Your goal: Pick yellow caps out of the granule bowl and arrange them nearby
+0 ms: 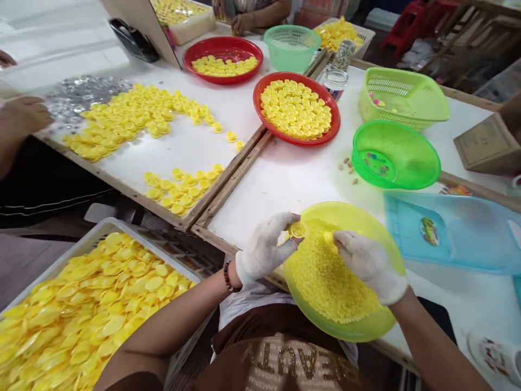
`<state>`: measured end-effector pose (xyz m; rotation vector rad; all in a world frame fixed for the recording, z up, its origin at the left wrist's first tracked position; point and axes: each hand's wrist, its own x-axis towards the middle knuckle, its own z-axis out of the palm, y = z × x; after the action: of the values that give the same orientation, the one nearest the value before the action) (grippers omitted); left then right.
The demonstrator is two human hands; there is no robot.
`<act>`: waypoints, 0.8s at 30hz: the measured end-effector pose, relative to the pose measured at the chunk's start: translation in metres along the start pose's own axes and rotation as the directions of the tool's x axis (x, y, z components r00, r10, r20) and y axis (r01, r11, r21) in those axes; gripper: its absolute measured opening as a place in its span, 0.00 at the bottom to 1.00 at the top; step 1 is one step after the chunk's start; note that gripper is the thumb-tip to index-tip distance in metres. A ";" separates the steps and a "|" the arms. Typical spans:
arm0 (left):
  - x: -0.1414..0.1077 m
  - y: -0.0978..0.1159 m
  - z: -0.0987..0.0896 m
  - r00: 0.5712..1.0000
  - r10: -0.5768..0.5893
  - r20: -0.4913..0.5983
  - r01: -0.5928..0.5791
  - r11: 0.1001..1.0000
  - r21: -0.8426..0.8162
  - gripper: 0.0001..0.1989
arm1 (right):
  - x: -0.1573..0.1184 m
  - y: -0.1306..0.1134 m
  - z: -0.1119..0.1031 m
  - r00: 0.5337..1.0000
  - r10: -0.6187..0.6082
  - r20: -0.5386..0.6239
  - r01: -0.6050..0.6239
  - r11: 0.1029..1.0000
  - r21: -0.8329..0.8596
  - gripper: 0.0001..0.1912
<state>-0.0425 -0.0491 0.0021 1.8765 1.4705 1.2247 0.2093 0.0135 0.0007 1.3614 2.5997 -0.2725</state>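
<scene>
My left hand (271, 244), in a white glove with bare fingertips, pinches a round yellow disc (297, 229) above the left rim of a yellow bowl. The yellow bowl (380, 239) is heaped with small yellow pieces (334, 282). Over the right part of that heap is my right hand (368, 263), also gloved, its fingers pressed together on a small yellow piece (328, 237). The two hands are apart. At the lower left, a white crate (108, 225) is full of yellow discs (93, 304).
Red trays (336, 127) of yellow parts, a green bowl (423, 157), a green basket (435, 100) and a blue tray (480, 233) lie beyond the bowl. Loose yellow parts (138, 117) cover the left table. Other people's hands (26, 115) show at the left and top.
</scene>
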 end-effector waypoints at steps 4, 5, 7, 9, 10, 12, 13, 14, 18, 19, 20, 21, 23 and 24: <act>-0.003 -0.014 -0.018 0.980 -0.191 -0.054 0.183 0.975 -0.129 0.16 | -0.010 -0.014 0.001 0.991 -0.131 -0.004 0.130 0.984 0.125 0.12; -0.004 -0.017 -0.020 0.976 -0.212 -0.048 0.202 0.965 -0.167 0.16 | -0.012 -0.013 0.001 0.994 -0.104 -0.017 0.105 0.982 0.159 0.12; -0.007 -0.021 -0.020 0.973 -0.228 -0.032 0.215 0.952 -0.218 0.17 | -0.018 -0.008 0.000 1.000 -0.013 -0.004 0.014 0.975 0.222 0.12; -0.010 -0.023 -0.018 0.974 -0.227 -0.016 0.217 0.948 -0.234 0.17 | -0.026 -0.005 0.000 0.991 0.093 0.092 -0.112 0.967 0.229 0.13; -0.011 -0.022 -0.017 0.975 -0.221 -0.009 0.213 0.949 -0.234 0.18 | -0.031 -0.006 0.001 0.979 0.136 0.151 -0.167 0.962 0.214 0.14; -0.012 -0.021 -0.013 0.979 -0.203 0.006 0.199 0.954 -0.224 0.18 | -0.038 -0.014 0.005 0.960 0.157 0.232 -0.209 0.953 0.221 0.18; -0.012 -0.020 -0.010 0.981 -0.192 0.015 0.191 0.959 -0.208 0.19 | -0.041 -0.020 0.008 0.960 0.133 0.245 -0.196 0.947 0.254 0.19; -0.012 -0.019 -0.007 0.983 -0.179 0.024 0.181 0.966 -0.185 0.19 | -0.043 -0.026 0.011 0.966 0.096 0.239 -0.167 0.940 0.298 0.19; -0.009 -0.015 0.003 0.991 -0.119 0.058 0.123 0.990 -0.073 0.18 | -0.044 -0.034 0.015 0.985 -0.060 0.163 -0.028 0.872 0.488 0.12; -0.009 -0.015 0.005 0.993 -0.102 0.065 0.106 0.993 -0.059 0.17 | -0.044 -0.031 0.013 0.988 -0.078 0.133 -0.004 0.849 0.528 0.11; -0.009 -0.014 0.006 0.993 -0.088 0.072 0.092 0.995 -0.050 0.17 | -0.042 -0.027 0.009 0.992 -0.090 0.094 0.022 0.827 0.562 0.10; -0.009 -0.013 0.007 0.994 -0.078 0.079 0.081 0.996 -0.043 0.17 | -0.040 -0.023 0.005 0.995 -0.089 0.048 0.044 0.811 0.584 0.09; -0.009 -0.012 0.008 0.994 -0.067 0.087 0.069 0.997 -0.024 0.18 | -0.033 -0.015 -0.003 0.997 -0.060 -0.049 0.077 0.800 0.595 0.08; -0.009 -0.011 0.009 0.994 -0.065 0.087 0.066 0.998 -0.011 0.18 | -0.028 -0.013 -0.007 0.995 -0.039 -0.088 0.084 0.801 0.593 0.07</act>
<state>-0.0414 -0.0526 -0.0144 1.8338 1.4626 1.1067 0.2137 -0.0138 0.0152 1.4677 2.7347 -1.1639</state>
